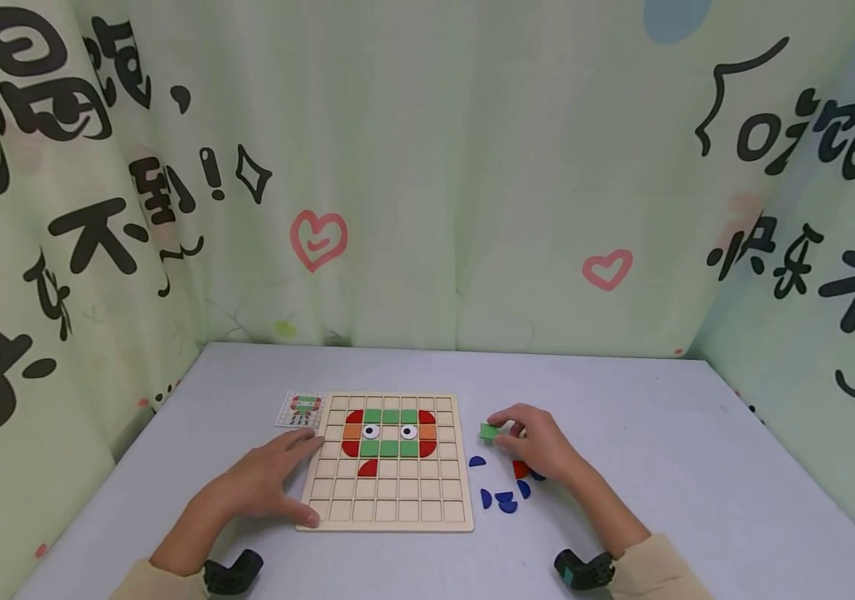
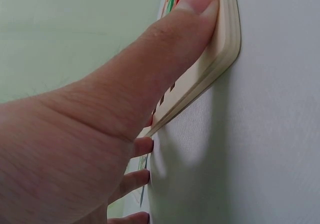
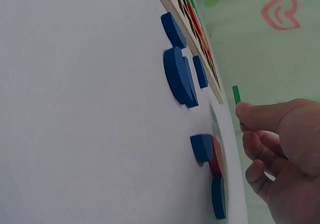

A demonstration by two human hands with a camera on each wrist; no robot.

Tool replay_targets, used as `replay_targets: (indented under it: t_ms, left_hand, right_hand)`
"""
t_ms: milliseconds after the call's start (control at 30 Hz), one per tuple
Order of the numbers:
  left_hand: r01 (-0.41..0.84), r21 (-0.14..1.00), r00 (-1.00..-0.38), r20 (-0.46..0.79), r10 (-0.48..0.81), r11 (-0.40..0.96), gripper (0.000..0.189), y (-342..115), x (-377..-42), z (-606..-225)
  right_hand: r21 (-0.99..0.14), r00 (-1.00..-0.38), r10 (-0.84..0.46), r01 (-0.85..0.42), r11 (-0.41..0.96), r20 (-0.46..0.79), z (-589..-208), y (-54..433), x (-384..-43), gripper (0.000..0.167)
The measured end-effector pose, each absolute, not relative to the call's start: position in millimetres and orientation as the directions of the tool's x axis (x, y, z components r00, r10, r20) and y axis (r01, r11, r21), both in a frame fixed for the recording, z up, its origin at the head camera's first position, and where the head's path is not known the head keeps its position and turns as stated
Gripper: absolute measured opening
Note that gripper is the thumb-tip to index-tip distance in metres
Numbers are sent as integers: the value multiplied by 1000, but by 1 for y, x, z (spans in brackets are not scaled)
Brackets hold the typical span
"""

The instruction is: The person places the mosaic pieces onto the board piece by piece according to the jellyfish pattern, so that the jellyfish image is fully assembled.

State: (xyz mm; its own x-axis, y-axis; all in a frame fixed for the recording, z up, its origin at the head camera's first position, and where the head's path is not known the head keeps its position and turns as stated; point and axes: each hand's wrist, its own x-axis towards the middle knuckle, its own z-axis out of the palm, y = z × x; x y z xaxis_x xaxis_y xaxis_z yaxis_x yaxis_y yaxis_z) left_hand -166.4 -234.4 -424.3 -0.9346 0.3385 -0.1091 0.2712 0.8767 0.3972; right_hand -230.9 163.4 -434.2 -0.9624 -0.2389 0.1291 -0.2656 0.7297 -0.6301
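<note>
right hand (image 1: 540,442) has a narrow pinch grip on the green tile (image 1: 488,432), right of the grid board (image 1: 386,510); left hand (image 1: 266,477) spread at its left edge; tile might slip, only one end's held

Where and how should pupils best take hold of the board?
The board is probably best gripped along its left edge, across top and side, coming from the left: it lies flat with a thick rim, and loose blue pieces lie beside its right edge.

Curtains (image 1: 397,125) around a table (image 1: 585,400) suggest a booth.
</note>
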Motion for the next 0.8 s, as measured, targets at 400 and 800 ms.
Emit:
replay_targets:
  t_ms: [400,800]
  left_hand:
    - [269,394,-937,-106,334,879,108,-234,-166,-424]
    - [270,393,-937,-104,334,879,108,-235,-167,-426]
  right_hand:
    - [-650,-909,-380,-393,650,169,-433,123,-225,23]
    - [-686,-851,-504,-455,567,148,-432,87,-214,24]
